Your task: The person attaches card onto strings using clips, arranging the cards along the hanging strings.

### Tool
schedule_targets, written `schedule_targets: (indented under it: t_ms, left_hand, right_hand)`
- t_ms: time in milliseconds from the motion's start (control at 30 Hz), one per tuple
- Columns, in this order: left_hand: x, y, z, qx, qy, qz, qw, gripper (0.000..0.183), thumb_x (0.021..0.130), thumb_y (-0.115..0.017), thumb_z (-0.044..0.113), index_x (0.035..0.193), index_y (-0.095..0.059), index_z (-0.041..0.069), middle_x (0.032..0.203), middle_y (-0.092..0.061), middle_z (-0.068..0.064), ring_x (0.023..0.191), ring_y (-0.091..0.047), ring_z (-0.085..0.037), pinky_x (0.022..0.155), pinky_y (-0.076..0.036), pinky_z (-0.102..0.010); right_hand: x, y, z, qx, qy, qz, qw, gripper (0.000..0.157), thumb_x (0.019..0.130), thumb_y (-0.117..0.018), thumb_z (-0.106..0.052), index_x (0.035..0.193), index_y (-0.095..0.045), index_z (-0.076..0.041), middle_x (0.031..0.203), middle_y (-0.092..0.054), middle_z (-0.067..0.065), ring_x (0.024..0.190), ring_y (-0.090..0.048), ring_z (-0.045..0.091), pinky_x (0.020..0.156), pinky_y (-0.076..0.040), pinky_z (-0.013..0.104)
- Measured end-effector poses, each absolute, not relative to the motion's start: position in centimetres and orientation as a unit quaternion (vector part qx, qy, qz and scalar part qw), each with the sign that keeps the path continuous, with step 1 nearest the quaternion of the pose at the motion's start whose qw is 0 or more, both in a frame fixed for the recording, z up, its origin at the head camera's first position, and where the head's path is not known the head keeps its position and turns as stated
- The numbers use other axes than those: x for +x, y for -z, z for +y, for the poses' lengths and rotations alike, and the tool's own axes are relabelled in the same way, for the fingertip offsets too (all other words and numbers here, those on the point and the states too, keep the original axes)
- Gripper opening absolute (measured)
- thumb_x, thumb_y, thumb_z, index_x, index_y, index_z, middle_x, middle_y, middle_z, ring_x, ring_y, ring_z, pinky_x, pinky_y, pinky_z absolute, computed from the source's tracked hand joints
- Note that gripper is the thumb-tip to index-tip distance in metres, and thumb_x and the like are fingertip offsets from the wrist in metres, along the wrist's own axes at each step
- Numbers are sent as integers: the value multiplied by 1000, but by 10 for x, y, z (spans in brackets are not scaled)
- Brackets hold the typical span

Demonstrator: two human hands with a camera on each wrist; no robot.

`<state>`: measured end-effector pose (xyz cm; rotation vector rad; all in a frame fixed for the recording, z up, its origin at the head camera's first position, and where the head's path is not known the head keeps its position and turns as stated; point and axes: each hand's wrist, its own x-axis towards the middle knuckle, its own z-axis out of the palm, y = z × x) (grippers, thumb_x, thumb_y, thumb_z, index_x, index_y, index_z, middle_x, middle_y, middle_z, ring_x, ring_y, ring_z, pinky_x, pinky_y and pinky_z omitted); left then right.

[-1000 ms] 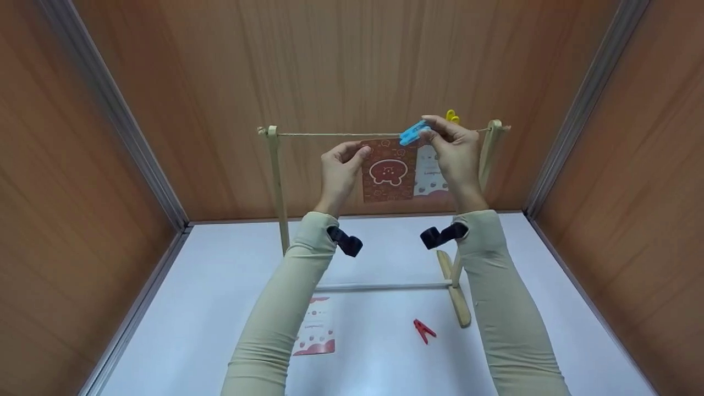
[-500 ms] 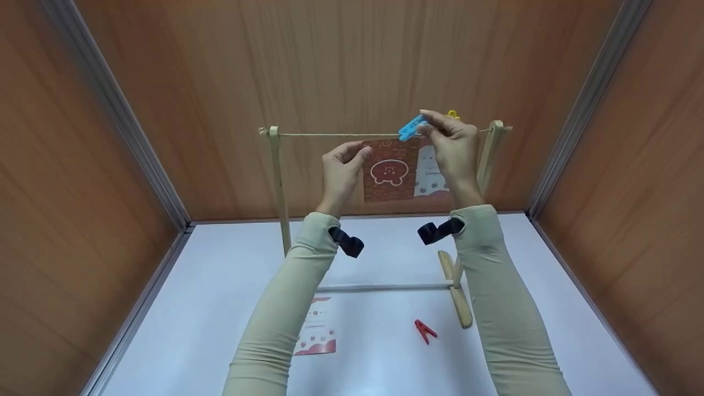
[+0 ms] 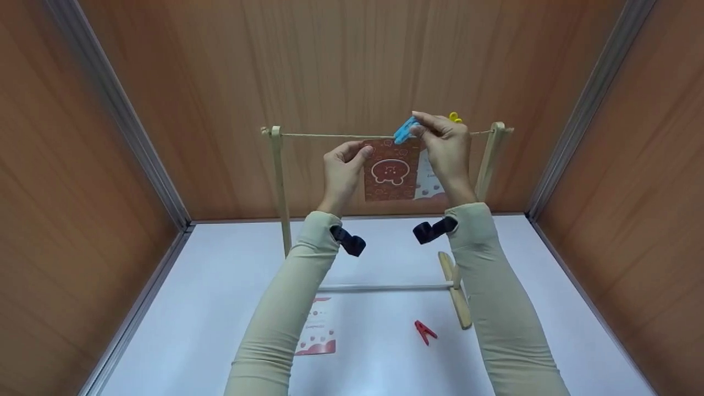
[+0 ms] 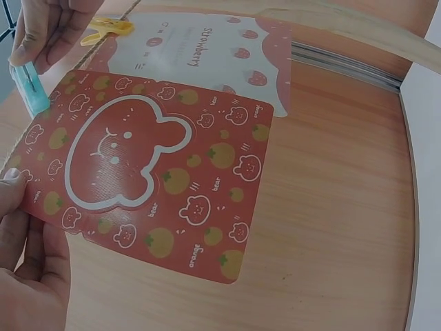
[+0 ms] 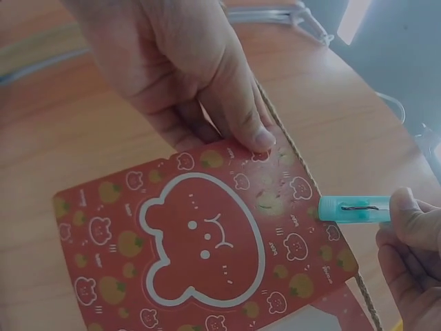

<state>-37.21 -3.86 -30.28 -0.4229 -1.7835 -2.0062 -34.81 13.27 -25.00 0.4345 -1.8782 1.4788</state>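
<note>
The red bear card is upright at the cord, its top edge along it, right of the midpoint between the left post and the right post. The left hand pinches the card near its upper left corner, thumb on the near face and fingers behind; the bottom edge hangs free. The right hand holds the blue clothespin between thumb and fingers, its tip meeting the card's top edge at the cord, toward the right corner; whether it bites the card I cannot tell. The red card's right edge overlaps the white strawberry card, which hangs farther right by the yellow clip. Left of the left hand, an open run of cord reaches the left post. Below, open space separates the red card from the white rail. On the white table, nearer than the rail, lie another strawberry card at left, partly hidden by the left sleeve, and a red clothespin at right, near the wooden foot.
</note>
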Motion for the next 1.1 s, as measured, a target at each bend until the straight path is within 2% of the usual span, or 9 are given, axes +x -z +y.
schedule_targets:
  t_ms: [167, 367, 500, 867, 1100]
  left_hand:
    - [-373, 306, -37, -150, 721, -643, 209, 20, 89, -66, 6, 104, -68, -7, 97, -72, -16, 81, -65, -6, 74, -51, -19]
    - [-372, 308, -37, -138, 721, -649, 201, 21, 89, -67, 9, 106, -69, -5, 101, -72, -16, 87, -66, -9, 77, -51, -20]
    - [-373, 308, -36, -138, 718, -650, 206, 21, 89, -67, 8, 105, -69, -6, 100, -72, -16, 86, -66, -8, 77, -51, -21]
    - [-373, 311, -36, -146, 724, -641, 209, 18, 89, -66, 4, 102, -68, -9, 97, -72, -17, 83, -65, -5, 78, -52, -21]
    - [-373, 315, -36, -139, 732, -635, 204, 19, 89, -66, 2, 102, -67, -11, 94, -72, -15, 81, -64, -5, 77, -51, -20]
  right_hand:
    - [-348, 252, 130, 176, -564, -733, 338, 23, 88, -65, -6, 110, -71, 0, 102, -70, 16, 84, -64, 2, 77, -52, 16]
    - [-348, 253, 129, 173, -540, -759, 321, 25, 89, -65, -9, 113, -70, -4, 105, -70, 13, 94, -67, 15, 81, -52, 18]
    - [-349, 252, 129, 164, -525, -777, 308, 26, 90, -63, -9, 116, -68, -6, 108, -69, 13, 99, -67, 19, 84, -52, 19]
    - [-351, 255, 128, 165, -487, -813, 275, 29, 93, -60, -11, 121, -65, -9, 110, -65, 11, 100, -65, 19, 86, -52, 22]
    - [-350, 257, 127, 175, -454, -836, 253, 34, 94, -58, -10, 128, -59, -9, 116, -63, 11, 102, -64, 20, 93, -51, 28]
